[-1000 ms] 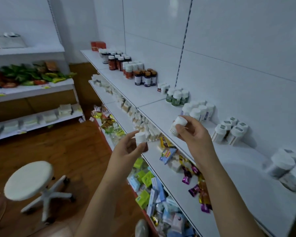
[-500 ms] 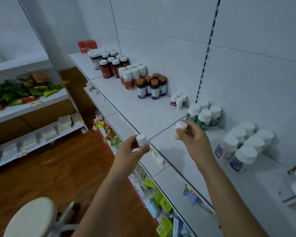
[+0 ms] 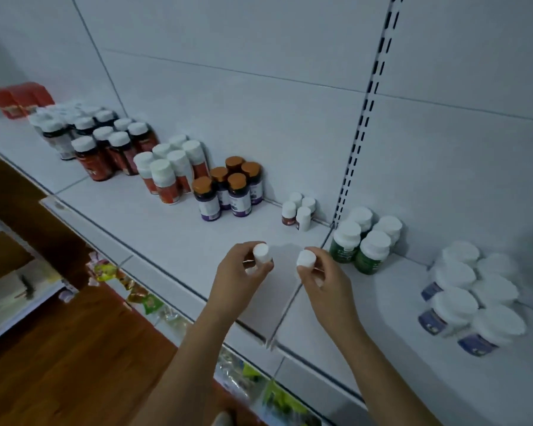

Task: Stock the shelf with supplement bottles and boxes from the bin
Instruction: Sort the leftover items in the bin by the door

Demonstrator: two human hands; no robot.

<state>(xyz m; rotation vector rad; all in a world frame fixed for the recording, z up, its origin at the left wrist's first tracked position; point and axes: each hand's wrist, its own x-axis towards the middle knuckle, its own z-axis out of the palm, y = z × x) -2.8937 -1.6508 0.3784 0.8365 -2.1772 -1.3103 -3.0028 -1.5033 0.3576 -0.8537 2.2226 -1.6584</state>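
My left hand (image 3: 239, 279) grips a small white-capped bottle (image 3: 261, 254) above the white shelf (image 3: 154, 222). My right hand (image 3: 326, 281) grips a second small white-capped bottle (image 3: 306, 259) beside it. Both hands hover over the shelf's front half, side by side, near the seam between two shelf boards. A cluster of small white-capped bottles (image 3: 299, 210) stands against the back wall just beyond my hands. The bin is not in view.
Green bottles (image 3: 363, 241) stand right of my right hand, blue-labelled white-capped ones (image 3: 468, 293) further right. Purple bottles with orange caps (image 3: 228, 189), red-labelled bottles (image 3: 170, 170), dark bottles (image 3: 99, 142) and red boxes (image 3: 19, 98) line the back leftwards. Snack packs fill lower shelves.
The view has moved closer to the top shelf and both hands have come forward over it, carrying their bottles toward the small white-capped cluster. The stool has left the view.
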